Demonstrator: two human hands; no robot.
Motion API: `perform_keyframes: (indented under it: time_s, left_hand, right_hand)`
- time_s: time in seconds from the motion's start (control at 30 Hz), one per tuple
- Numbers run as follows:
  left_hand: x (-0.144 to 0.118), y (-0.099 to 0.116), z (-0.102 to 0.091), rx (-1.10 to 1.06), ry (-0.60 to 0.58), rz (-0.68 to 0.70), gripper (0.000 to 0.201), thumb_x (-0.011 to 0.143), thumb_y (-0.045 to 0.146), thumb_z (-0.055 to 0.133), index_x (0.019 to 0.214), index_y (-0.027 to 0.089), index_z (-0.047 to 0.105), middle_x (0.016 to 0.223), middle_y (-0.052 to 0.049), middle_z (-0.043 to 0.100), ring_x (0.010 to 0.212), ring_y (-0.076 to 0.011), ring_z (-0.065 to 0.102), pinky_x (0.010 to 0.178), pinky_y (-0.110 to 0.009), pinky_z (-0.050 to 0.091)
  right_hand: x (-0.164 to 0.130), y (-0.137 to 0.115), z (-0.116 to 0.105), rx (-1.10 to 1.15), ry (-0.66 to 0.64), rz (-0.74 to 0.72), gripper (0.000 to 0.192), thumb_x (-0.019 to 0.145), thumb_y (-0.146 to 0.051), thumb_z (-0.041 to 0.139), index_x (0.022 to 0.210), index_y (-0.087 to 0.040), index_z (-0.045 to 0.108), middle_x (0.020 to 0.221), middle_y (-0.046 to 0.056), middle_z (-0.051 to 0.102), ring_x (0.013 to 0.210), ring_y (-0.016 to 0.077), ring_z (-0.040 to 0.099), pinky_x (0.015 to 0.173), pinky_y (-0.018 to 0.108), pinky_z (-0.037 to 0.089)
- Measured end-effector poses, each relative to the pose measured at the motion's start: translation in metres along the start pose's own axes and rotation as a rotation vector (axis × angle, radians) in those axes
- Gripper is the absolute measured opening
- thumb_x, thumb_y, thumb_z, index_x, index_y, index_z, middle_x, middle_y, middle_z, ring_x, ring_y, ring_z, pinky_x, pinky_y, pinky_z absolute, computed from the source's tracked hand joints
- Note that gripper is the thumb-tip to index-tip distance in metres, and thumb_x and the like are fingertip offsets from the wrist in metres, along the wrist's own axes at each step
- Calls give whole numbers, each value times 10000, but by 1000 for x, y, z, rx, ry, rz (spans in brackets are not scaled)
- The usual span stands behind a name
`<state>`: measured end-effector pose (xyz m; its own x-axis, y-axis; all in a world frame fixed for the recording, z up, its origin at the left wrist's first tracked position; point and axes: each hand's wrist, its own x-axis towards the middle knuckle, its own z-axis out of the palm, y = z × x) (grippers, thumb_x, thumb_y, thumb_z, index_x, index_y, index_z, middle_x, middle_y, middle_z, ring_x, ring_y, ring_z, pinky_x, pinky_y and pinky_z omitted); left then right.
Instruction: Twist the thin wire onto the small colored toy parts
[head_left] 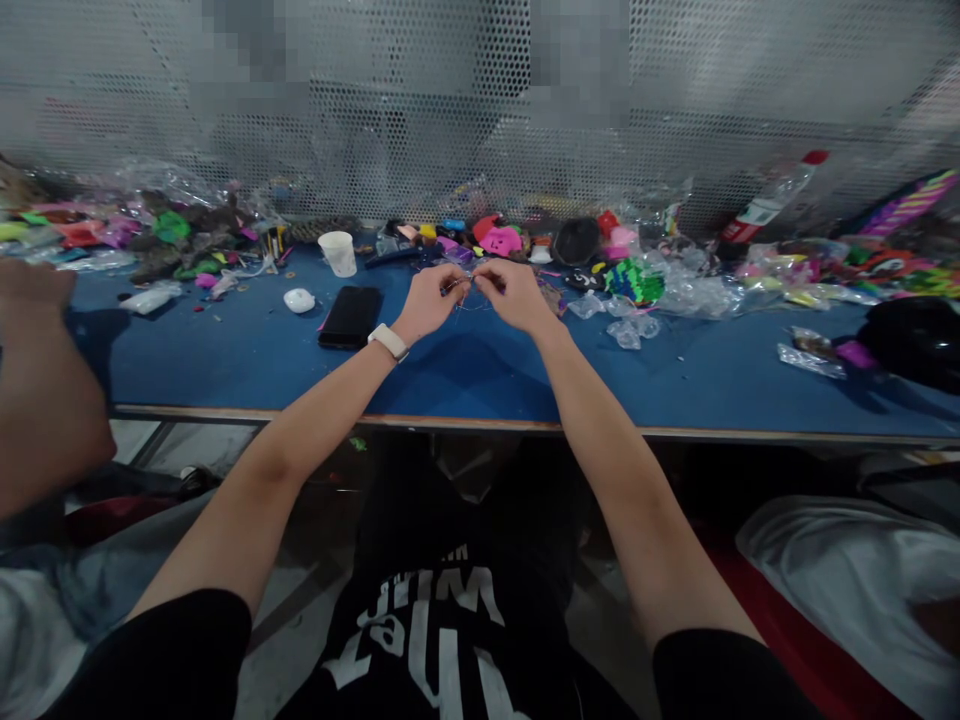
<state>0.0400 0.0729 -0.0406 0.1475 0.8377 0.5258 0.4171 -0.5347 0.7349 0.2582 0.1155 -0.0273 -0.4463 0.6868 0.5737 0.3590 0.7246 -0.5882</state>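
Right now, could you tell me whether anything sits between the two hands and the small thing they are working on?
Nothing visible does: left hand and right hand already pinch the small thin wiry piece between them.

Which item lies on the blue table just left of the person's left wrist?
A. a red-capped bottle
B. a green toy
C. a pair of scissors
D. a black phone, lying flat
D: the black phone lies flat on the blue table, just left of the left hand and its white wristband.
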Motion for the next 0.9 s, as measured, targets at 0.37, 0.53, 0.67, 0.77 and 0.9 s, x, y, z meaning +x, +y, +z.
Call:
perform_keyframes:
  time_s: [0.37, 0.53, 0.67, 0.77, 0.9]
  left_hand:
    - [2, -2, -4, 326, 15, 186, 180, 1174, 352, 710, 1048, 234, 763, 1078, -103, 834, 1051, -287, 777, 1007, -420, 614]
    - [3, -10, 1, 217, 37, 153, 225, 1183, 396, 721, 1041, 229, 772, 952, -75, 824, 943, -257, 786, 926, -397, 641]
    - [6, -23, 6, 2, -4, 78, 304, 1185, 413, 745, 945, 227, 743, 801, -46, 759, 734, -199, 736, 783, -369, 647]
    - [8, -29, 8, -116, -16, 35, 351, 1172, 465, 783, 925, 220, 734, 802, -57, 761, 706, -179, 721, 710, -341, 644]
    - [8, -30, 9, -214, -32, 2, 393, 1141, 516, 828, 912, 211, 737, 819, -66, 781, 722, -167, 732, 675, -308, 638]
  right_hand:
    - [11, 13, 16, 361, -32, 242, 407, 1001, -574, 830, 800, -249, 690, 862, 22, 683, 896, 235, 660, 890, 384, 570]
    - [9, 11, 11, 283, -2, 195, 449, 1001, -659, 831, 830, -258, 725, 955, 63, 753, 1015, 291, 721, 976, 456, 625]
    - [1, -2, -2, 34, 29, -13, 348, 1027, -637, 862, 1059, -291, 844, 1145, 111, 840, 1153, 362, 760, 1119, 570, 633]
    - [-2, -5, -9, -48, -38, -66, 313, 1056, -571, 855, 1211, -302, 888, 1231, 135, 865, 1174, 396, 787, 1143, 636, 630]
    - [0, -1, -13, -105, -68, -78, 267, 1092, -523, 843, 1238, -310, 910, 1254, 139, 878, 1243, 427, 797, 1172, 671, 608]
